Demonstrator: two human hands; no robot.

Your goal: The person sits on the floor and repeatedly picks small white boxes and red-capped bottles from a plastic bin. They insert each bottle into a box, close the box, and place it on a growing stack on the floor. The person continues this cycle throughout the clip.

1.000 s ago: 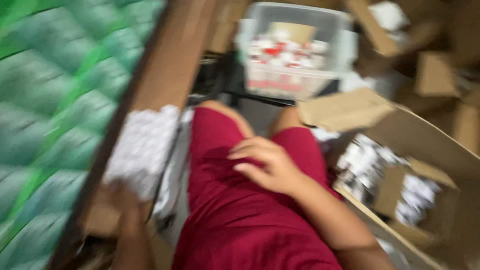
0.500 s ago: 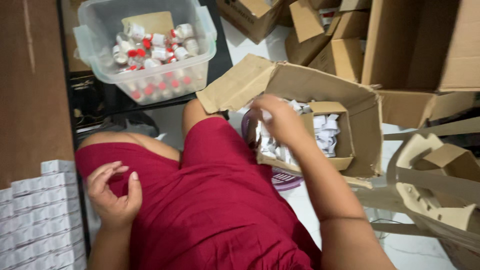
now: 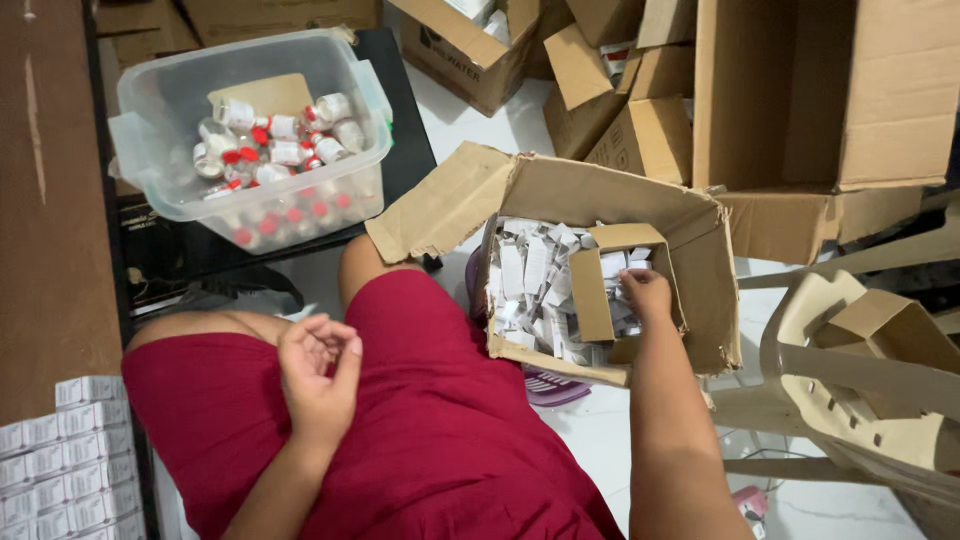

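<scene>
Since the earlier frame the R hand (image 3: 648,292) is found moved deeper into the open cardboard box (image 3: 560,195), fingers now buried among the folded white paper slips (image 3: 530,285) beside the small inner carton (image 3: 598,280); the L hand (image 3: 318,372) is seen raised a little off the lap, and the view is held steadier.

Largest first: stacked brown boxes (image 3: 820,90) are seen well beyond the R hand, w/ a beige plastic chair (image 3: 850,370) lying to its right. The open box sits just past the R knee, directly under the R hand. A clear plastic tub (image 3: 170,150) holding small vials w/ red caps (image 3: 275,145) is set ahead of the L hand, well apart from it. A stack of small white cartons (image 3: 60,450) is seen just left of the L arm.

Hands: R is curled down into the slips, prob. pinching one, but the grip is hidden, so it can't be told. L is held palm-up, fingers loosely curled, nothing visibly held.

Step judged: a slip is being picked from the box. Next move, as judged, calls for one slip to be separated cleanly and lifted w/o dragging neighbours out.
</scene>
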